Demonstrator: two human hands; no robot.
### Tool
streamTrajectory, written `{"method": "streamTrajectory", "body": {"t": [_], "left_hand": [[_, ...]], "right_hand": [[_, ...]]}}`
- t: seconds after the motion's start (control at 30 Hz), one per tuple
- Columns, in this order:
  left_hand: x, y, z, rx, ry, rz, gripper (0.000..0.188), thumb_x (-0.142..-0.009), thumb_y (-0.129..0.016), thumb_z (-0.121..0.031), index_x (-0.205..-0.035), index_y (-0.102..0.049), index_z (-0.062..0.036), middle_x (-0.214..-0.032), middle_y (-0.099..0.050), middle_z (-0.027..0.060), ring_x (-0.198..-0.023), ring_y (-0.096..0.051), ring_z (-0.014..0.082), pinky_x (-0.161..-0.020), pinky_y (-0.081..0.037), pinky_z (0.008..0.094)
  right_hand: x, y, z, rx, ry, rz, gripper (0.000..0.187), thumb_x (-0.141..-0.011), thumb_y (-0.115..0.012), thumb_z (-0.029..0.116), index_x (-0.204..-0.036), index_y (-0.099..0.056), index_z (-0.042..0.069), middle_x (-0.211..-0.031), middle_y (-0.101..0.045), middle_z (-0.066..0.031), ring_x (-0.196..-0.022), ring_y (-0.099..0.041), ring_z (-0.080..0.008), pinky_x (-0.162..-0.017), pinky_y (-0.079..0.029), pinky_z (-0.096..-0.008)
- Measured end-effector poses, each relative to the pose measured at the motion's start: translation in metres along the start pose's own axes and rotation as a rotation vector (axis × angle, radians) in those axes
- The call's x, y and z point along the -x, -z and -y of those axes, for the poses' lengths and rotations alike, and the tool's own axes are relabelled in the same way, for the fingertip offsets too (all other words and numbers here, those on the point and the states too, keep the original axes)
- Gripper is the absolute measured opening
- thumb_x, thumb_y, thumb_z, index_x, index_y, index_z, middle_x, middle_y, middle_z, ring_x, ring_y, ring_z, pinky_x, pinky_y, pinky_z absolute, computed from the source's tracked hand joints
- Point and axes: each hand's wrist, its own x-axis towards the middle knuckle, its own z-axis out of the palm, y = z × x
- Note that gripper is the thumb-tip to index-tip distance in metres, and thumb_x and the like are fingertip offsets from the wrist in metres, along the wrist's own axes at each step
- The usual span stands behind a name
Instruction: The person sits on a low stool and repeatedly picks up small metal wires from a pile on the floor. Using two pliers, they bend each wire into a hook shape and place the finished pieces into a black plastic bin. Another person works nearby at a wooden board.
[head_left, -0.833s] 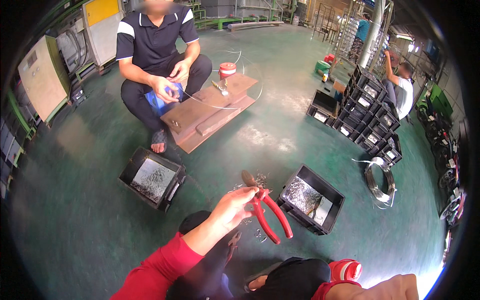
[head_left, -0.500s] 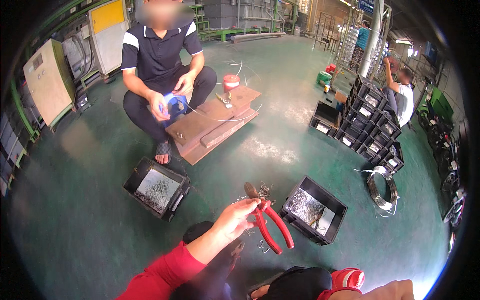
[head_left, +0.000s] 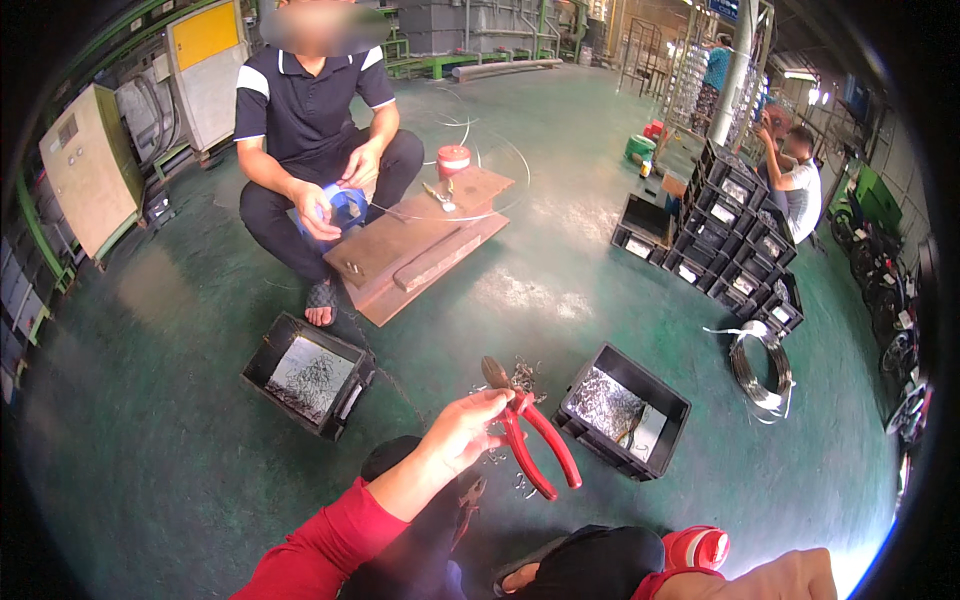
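My left hand (head_left: 462, 430) is closed on a pair of red-handled pliers (head_left: 547, 437), gripped near the pivot. The jaws point up and away, and the two handles spread toward me. Below that hand, another pair of pliers (head_left: 470, 495) with reddish handles shows beside my dark trouser leg. Beyond the held pliers, a small heap of bent metal pieces (head_left: 524, 376) lies on the green floor, with a few more nearer me. Only part of my right hand (head_left: 785, 578) shows at the lower right edge; its fingers are not clear.
Black crates holding small metal pieces stand right (head_left: 652, 402) and left (head_left: 262, 365). Ahead, a person (head_left: 315, 110) squats with a blue object by a rusty steel beam (head_left: 420, 235). At right are stacked black crates (head_left: 715, 225), a wire coil (head_left: 760, 365) and a red container (head_left: 697, 547).
The whole view has shifted slightly, so the scene sits a little further left and up. My left hand keeps the same hold on the pliers.
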Motion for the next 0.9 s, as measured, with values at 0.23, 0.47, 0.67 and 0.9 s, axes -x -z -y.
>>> {"method": "streamTrajectory", "body": {"t": [0.23,0.47,0.67,0.9], "left_hand": [[-0.001,0.003,0.002,-0.031,-0.02,-0.011,0.018,-0.095,-0.056,-0.018,-0.109,-0.064,-0.0093,-0.121,-0.061,0.0067,-0.114,-0.055,0.021,-0.092,-0.046,0.0492],[0.01,-0.016,-0.009,-0.071,0.034,0.169,0.023,-0.097,-0.052,-0.015,-0.114,-0.062,-0.0045,-0.123,-0.06,0.0075,-0.114,-0.057,0.021,-0.091,-0.048,0.0435],[0.0,-0.066,-0.011,-0.43,-0.056,0.281,0.023,-0.096,-0.054,-0.016,-0.112,-0.062,-0.001,-0.111,-0.063,0.0076,-0.097,-0.062,0.0156,-0.081,-0.051,0.0301],[-0.01,-0.097,0.008,-0.557,-0.231,0.444,0.018,-0.092,-0.06,-0.014,-0.104,-0.066,-0.0018,-0.125,-0.058,0.014,-0.108,-0.057,0.0173,-0.085,-0.049,0.0304]], "right_hand": [[0.006,0.003,0.01,-0.017,-0.04,-0.019,0.039,-0.094,-0.054,0.04,-0.063,-0.059,0.018,-0.064,-0.057,0.006,-0.064,-0.059,-0.0097,-0.078,-0.042,-0.0498],[0.054,0.062,0.022,1.203,-1.142,-0.739,0.05,-0.083,-0.066,0.038,-0.11,-0.056,-0.004,-0.098,-0.062,-0.0132,-0.093,-0.06,-0.0217,-0.086,-0.046,-0.0311],[0.124,0.086,0.012,0.448,-1.461,-0.654,0.058,-0.085,-0.072,0.022,-0.132,-0.044,0.001,-0.114,-0.061,-0.0121,-0.098,-0.061,-0.0198,-0.079,-0.052,-0.0321],[0.135,0.072,0.017,0.747,-1.334,-0.92,0.025,-0.088,-0.063,0.017,-0.106,-0.057,0.0,-0.091,-0.063,-0.0084,-0.078,-0.063,-0.0176,-0.065,-0.05,-0.0268]]}}
